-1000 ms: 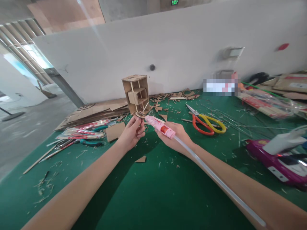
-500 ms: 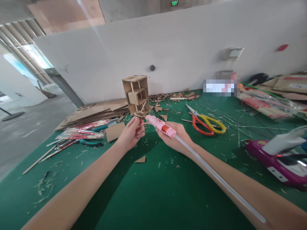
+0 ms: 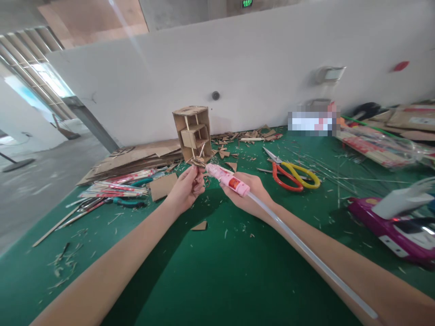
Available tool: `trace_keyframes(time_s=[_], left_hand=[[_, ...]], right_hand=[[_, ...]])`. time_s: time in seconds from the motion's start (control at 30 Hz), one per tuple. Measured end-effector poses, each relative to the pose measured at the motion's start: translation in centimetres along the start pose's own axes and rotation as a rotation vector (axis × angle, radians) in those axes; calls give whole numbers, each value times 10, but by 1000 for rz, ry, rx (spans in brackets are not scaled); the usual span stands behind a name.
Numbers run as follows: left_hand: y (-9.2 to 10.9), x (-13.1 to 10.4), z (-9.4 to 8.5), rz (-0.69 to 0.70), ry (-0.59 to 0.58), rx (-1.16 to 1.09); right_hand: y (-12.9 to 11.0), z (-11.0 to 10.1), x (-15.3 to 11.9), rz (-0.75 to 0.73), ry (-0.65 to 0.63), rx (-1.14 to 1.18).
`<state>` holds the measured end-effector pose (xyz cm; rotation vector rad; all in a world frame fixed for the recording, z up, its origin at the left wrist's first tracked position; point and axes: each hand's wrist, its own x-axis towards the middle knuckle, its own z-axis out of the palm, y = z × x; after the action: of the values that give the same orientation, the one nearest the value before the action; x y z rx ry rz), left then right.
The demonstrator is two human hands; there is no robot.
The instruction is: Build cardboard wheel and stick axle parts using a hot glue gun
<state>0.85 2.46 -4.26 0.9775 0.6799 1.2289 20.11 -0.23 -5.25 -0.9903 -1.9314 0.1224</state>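
Glue gun [image 3: 228, 179], one, sits in right hand [image 3: 255, 186].

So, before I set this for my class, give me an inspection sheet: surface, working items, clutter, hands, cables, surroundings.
Surface: green tabletop, strewn with small shavings.
Working items: pink glue gun, clear stick protruding behind; small brown piece near its tip, contact unclear; cardboard structure standing upright beyond.
Clutter: cardboard scraps, scissors with red and yellow handles, purple device at the right edge.
Hands: left hand pinches the brown piece; right hand grips the glue gun.
Cables: nothing clearly seen.
Surroundings: pale wall behind; green exit sign above.
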Motion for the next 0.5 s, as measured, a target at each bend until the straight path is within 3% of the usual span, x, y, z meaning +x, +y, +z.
trace_keyframes(time_s=[0.5], left_hand=[[-1,1,-2,15,-19,9]], right_hand=[[-3,0,-1,-19,6,55]])
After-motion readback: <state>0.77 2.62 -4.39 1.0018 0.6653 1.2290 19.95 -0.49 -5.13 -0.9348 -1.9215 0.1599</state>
